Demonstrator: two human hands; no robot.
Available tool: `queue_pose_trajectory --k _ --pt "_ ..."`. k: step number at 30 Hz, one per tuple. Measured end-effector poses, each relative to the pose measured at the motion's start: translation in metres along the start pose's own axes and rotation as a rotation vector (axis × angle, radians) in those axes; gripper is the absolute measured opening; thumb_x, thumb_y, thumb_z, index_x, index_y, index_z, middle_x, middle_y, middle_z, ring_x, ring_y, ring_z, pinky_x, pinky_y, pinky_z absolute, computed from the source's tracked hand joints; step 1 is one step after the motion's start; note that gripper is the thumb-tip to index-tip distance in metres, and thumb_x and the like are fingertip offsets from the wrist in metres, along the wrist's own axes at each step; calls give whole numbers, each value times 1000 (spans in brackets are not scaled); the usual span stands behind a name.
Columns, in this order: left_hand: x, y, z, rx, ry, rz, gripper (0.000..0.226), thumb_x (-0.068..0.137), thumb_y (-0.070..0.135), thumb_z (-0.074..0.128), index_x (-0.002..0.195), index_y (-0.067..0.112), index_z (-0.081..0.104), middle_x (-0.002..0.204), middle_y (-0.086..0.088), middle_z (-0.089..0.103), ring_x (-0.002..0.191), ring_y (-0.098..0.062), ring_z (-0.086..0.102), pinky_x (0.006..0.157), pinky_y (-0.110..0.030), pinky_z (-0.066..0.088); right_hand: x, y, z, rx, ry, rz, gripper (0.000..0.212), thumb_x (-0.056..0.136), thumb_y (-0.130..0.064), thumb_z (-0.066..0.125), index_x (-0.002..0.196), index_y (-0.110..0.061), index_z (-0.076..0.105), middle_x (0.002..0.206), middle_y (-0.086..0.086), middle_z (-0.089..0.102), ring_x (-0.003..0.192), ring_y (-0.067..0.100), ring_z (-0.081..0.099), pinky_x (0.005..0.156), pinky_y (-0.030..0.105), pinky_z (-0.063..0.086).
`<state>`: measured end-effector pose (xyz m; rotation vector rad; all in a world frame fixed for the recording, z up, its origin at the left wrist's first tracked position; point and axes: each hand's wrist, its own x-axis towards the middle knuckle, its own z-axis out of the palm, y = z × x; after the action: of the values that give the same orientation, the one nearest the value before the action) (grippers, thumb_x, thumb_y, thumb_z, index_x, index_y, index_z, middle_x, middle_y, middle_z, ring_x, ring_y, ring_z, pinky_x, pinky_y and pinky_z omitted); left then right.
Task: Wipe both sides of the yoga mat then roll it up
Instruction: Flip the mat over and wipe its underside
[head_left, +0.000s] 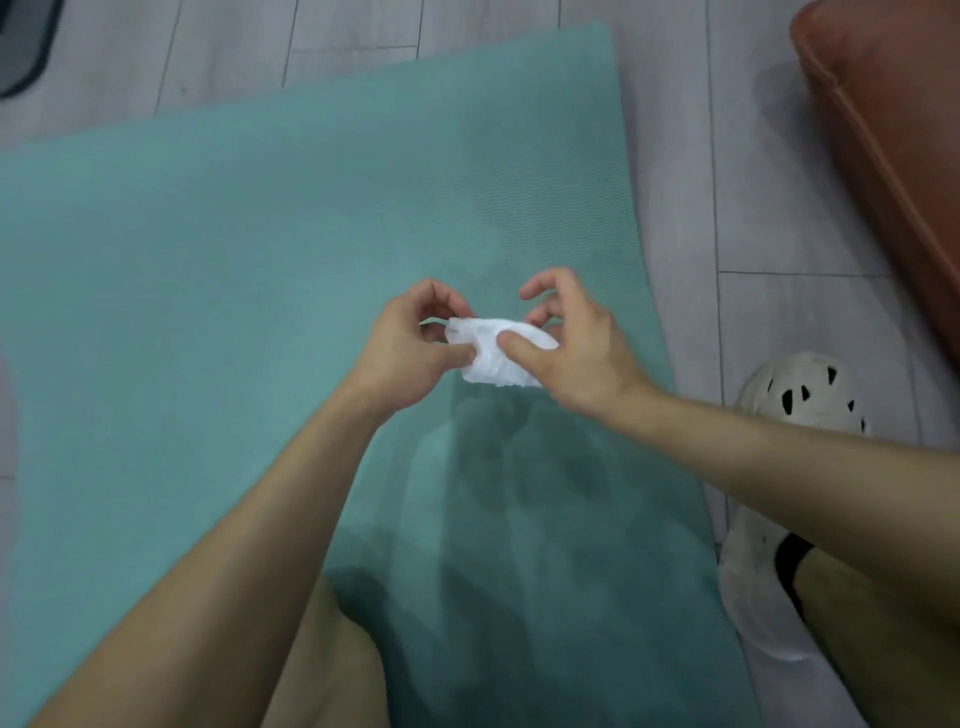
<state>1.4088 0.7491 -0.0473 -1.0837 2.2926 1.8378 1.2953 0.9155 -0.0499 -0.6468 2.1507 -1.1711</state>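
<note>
A teal yoga mat (249, 249) lies unrolled flat on the floor and fills most of the view. Above its right half I hold a small crumpled white wipe (493, 353) between both hands. My left hand (410, 348) pinches the wipe's left end with thumb and curled fingers. My right hand (571, 343) pinches its right side, the thumb pressing on top and the fingers curled behind. The wipe hangs in the air, apart from the mat.
Grey plank floor (769, 208) surrounds the mat. A brown leather seat (893, 145) stands at the upper right. My foot in a white perforated clog (800, 395) rests on the floor right of the mat. A dark object (21, 47) sits at the top left corner.
</note>
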Motion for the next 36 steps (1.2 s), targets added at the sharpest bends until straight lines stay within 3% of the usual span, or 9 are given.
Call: queue_pose_trajectory --k 4,9,12,16,22,26,30,33,36 --pt "16 -3 -14 133 -28 65 45 80 -10 69 115 18 64 110 -1 71 89 -21 72 78 -35 63 24 1 21 -223 -230 77 23 90 -35 76 109 -26 68 90 -9 69 82 16 64 76 34 54" --pt "65 -41 -87 595 223 8 78 76 24 85 147 23 52 147 -8 50 137 -28 50 115 -39 43 91 -20 34 -526 -317 -110 14 85 -29 68 97 -25 61 88 -8 68 83 21 65 74 41 56" --pt "100 -55 -148 936 154 -100 133 61 56 95 165 37 15 173 -15 -1 159 -37 8 129 -52 18 164 -61 42 -721 -207 -446 15 90 -23 62 104 -17 60 103 7 66 95 34 62 72 42 50" --pt "135 -62 -192 1201 -93 -176 166 46 77 91 156 47 -30 166 -16 -37 159 -42 -12 125 -67 -1 269 -114 52 -954 139 -820 23 82 0 61 103 -8 60 98 19 60 85 40 60 58 38 30" --pt "145 -84 -199 1048 -327 -231 173 39 82 90 141 54 -47 146 -3 -64 143 -31 -51 119 -72 -15 289 -85 100 -888 -41 -599 25 95 -12 57 117 -10 67 112 19 49 101 39 53 69 45 48" --pt "142 -79 -201 986 -367 -237 173 37 81 90 143 55 -44 145 0 -65 140 -28 -56 116 -71 -21 206 -38 139 -718 -83 -505 32 100 -21 59 129 -9 64 118 16 52 103 35 54 87 49 53" --pt "139 -72 -199 964 -376 -263 174 39 75 93 146 54 -42 146 -2 -64 140 -30 -55 116 -72 -20 161 -35 148 -653 -134 -501 34 98 -7 67 131 -12 69 114 13 57 100 30 56 77 45 57" --pt "140 -70 -201 954 -396 -278 173 41 74 93 146 53 -42 147 -3 -64 140 -30 -55 116 -72 -19 245 -63 134 -671 51 -456 34 105 -26 49 127 -14 72 114 13 58 101 30 57 80 46 55" --pt "140 -69 -202 944 -424 -287 171 44 73 93 147 52 -42 146 -4 -64 139 -31 -56 116 -73 -18 340 -104 128 -679 287 -457 28 102 -21 53 114 -11 76 105 19 60 94 35 60 73 43 55"
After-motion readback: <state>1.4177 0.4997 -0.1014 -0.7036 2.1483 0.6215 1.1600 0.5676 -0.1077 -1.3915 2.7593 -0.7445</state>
